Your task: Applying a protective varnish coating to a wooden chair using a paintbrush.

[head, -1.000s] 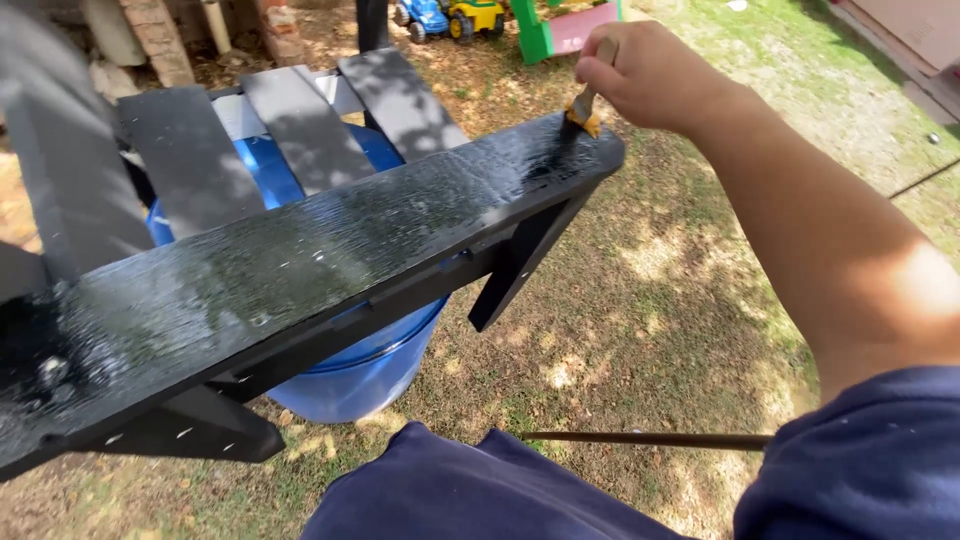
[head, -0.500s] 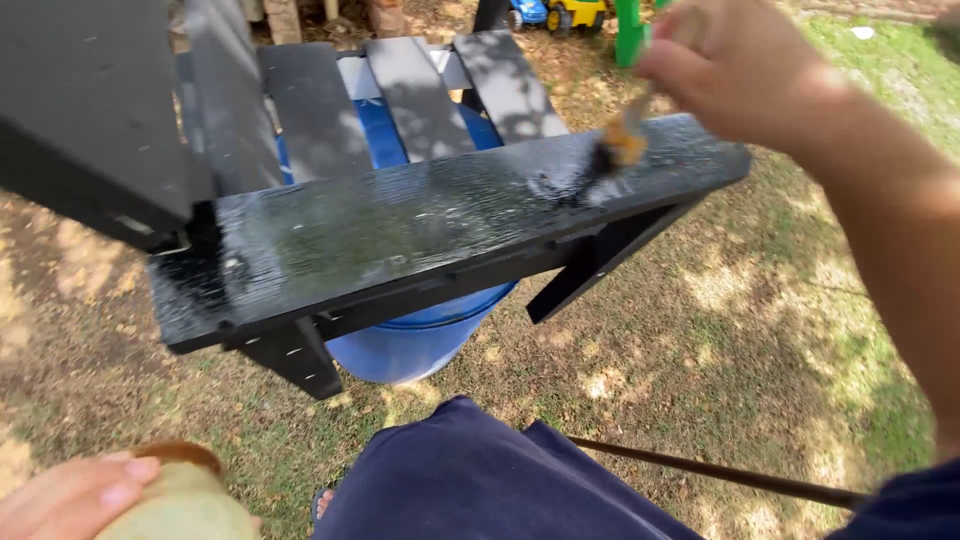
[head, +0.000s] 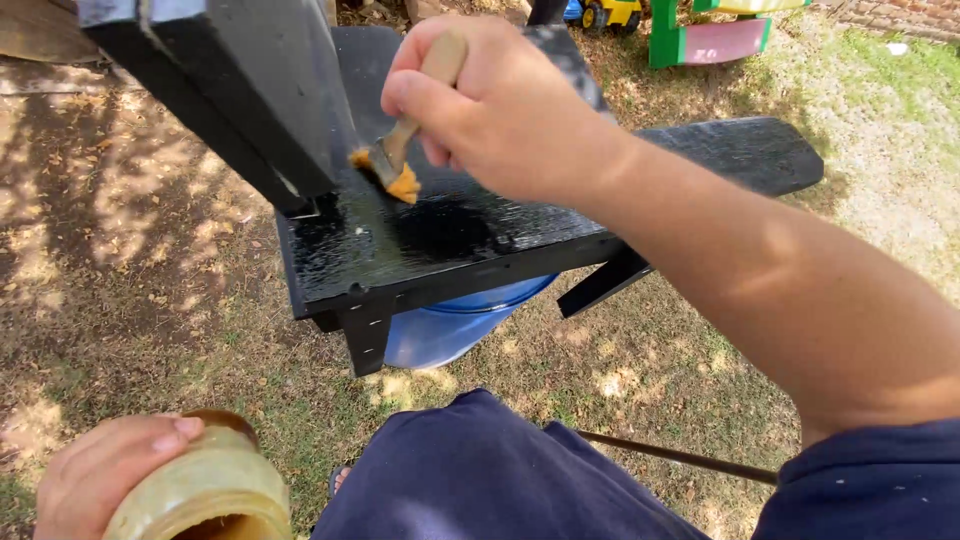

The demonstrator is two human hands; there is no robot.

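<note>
My right hand grips a small brush with a pale wooden handle and orange-stained bristles. The bristles touch the glossy wet top of a black wooden armrest board near its left end, beside a black upright plank. My left hand is at the bottom left, wrapped around a cloudy yellowish jar with an amber rim. My dark blue trouser leg lies below the board.
A blue plastic barrel stands under the black chair. A thin dark rod lies on patchy grass and dry dirt. Coloured plastic toys stand at the far top right.
My right hand has carried the brush from the board's right end across to its left end. The view has shifted left and my left hand with the jar has come further into view.
</note>
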